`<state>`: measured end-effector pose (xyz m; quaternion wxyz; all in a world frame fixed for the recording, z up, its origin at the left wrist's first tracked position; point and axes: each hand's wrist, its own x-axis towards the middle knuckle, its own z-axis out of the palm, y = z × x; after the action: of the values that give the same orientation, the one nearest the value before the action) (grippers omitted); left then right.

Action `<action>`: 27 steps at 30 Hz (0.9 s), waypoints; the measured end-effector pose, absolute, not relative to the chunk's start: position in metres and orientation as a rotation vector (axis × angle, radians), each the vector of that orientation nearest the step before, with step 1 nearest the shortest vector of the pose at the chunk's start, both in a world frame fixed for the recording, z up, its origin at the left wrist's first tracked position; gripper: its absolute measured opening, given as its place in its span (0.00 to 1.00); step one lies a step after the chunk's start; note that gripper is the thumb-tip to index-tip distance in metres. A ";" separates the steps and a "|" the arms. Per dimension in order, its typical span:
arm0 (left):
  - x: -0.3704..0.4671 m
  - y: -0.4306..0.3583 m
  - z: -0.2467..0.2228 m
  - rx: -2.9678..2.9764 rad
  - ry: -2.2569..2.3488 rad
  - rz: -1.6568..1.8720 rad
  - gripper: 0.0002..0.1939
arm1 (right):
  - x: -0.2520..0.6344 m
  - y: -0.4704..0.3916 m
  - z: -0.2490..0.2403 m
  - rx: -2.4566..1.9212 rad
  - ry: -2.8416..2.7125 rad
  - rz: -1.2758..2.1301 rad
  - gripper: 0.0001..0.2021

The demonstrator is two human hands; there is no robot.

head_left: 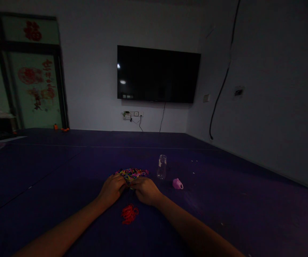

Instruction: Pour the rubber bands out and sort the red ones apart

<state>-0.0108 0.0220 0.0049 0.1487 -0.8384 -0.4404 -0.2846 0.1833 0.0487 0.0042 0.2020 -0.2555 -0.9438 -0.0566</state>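
A heap of small elastic bands [132,173] in many colours lies on the dark blue-purple surface. At its near left edge is my left hand [112,187], its fingers bent and closed on bands there. My right hand [146,190] meets the heap from the right, with its fingertips pinched together among the bands close to the left ones. The exact bands between the fingers are too small to tell apart. Nearer to me, between my forearms, sits a separate small pile of red elastic bands [129,213].
Right of the heap stands a clear bottle [162,167] without a cap. A pink lid with a loop [177,184] lies beside it. A wall-mounted television [158,75] hangs beyond the surface. Orange items [65,130] rest at the far left edge, and a cable [219,100] runs down the right wall.
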 end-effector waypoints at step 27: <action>-0.010 0.022 0.007 -2.431 -1.269 -0.771 0.09 | 0.182 0.047 0.008 -0.833 -2.674 -0.112 0.18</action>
<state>-0.0105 0.0220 0.0067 0.1458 -0.8443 -0.4406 -0.2679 0.1824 0.0474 0.0079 0.1684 -0.2927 -0.9404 -0.0393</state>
